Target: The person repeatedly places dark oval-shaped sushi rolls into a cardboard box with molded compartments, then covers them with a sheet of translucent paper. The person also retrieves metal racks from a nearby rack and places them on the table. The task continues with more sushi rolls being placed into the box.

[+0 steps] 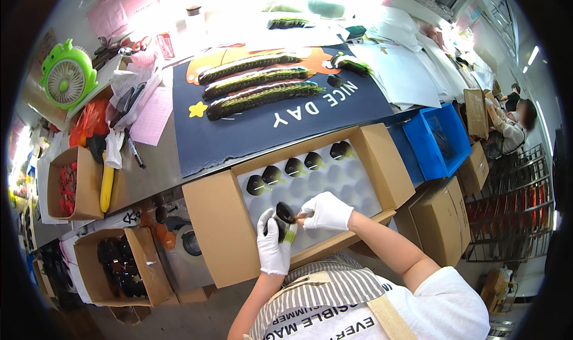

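Note:
My left hand (274, 246), in a white glove, holds a small stack of dark tinted lenses (283, 230) with a yellow-green end. Just above the stack, a single dark lens (284, 212) is tilted up. The fingertips of my gloved right hand (326, 212) pinch its edge. Both hands are over an open cardboard carton (210, 223). Inside, a whitish translucent sheet (313, 185) covers faint rows of similar shapes. Several dark lenses with thin yellow-green tabs (293, 167) lie in a row along the sheet's far side.
Behind the carton, a dark blue mat (250, 138) bears three long rows of stacked lenses (264, 99). A blue plastic bin (441, 138) stands right. Cardboard boxes (89, 183) and a green fan (65, 82) are left. Another person (515, 125) works at far right.

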Demonstrator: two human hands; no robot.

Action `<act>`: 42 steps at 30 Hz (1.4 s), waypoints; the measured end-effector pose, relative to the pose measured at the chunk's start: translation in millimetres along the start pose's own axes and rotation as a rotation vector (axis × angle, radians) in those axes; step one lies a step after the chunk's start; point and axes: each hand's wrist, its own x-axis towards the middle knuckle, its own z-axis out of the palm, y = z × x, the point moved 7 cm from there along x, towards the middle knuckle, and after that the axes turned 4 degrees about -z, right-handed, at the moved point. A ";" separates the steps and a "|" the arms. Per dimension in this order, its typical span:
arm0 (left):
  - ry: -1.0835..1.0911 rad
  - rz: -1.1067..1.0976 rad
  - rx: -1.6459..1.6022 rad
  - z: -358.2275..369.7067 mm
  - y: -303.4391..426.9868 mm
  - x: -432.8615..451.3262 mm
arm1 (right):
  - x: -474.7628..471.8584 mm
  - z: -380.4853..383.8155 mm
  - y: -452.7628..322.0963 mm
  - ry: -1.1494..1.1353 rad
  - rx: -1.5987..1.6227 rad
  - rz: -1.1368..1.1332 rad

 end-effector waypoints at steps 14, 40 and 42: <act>-0.378 -0.484 0.669 -7.1 -5.9 -71.9 | -2.6 -62.6 75.8 0.072 -0.630 0.390; 0.112 0.322 0.078 -3.8 76.7 -37.3 | -5.3 21.1 -14.0 0.032 -0.196 0.044; 0.094 0.385 0.037 0.0 96.0 -38.5 | 3.0 27.5 -12.3 0.011 -0.330 0.075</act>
